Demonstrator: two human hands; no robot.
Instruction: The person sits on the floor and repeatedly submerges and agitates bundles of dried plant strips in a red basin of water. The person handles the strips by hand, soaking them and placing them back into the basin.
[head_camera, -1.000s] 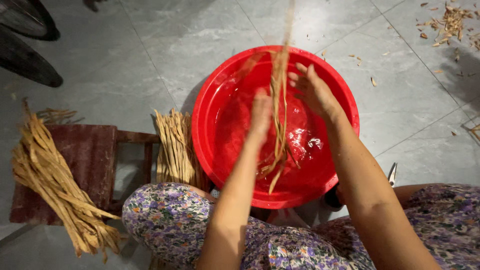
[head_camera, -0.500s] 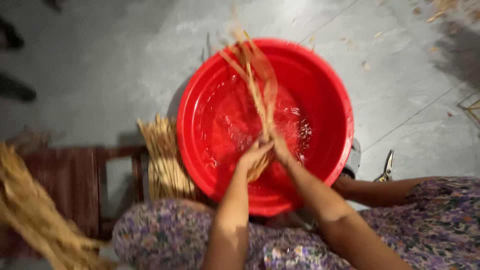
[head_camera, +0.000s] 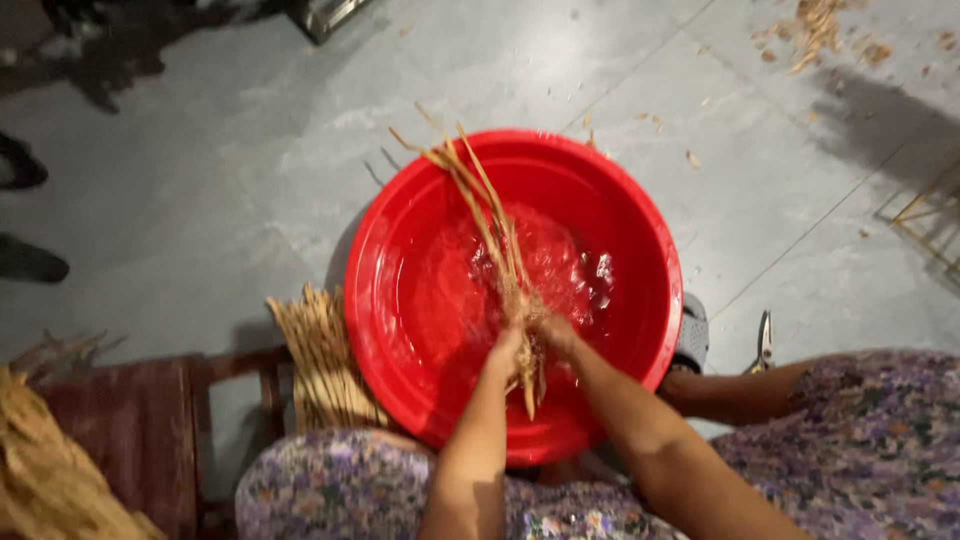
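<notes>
A round red plastic basin (head_camera: 400, 260) with shallow water stands on the grey floor between my knees. Both my hands meet low in the basin. My left hand (head_camera: 507, 350) and my right hand (head_camera: 553, 333) are closed together around a thin bundle of tan straw strips (head_camera: 487, 215). The strips slant up and to the left, their tips sticking out over the far rim. The lower ends hang just below my hands. The water around them is rippled.
A bundle of tan strips (head_camera: 320, 360) lies on the floor left of the basin. A dark red wooden stool (head_camera: 130, 430) at bottom left carries more strips (head_camera: 45, 480). Scissors (head_camera: 765, 340) and a grey sandal (head_camera: 692, 335) lie to the right. Scraps (head_camera: 815, 30) litter the far right.
My hands have slid from the top of the bundle down toward my body, and the strips, first held upright above the basin, now lean into the water. The view shifted.
</notes>
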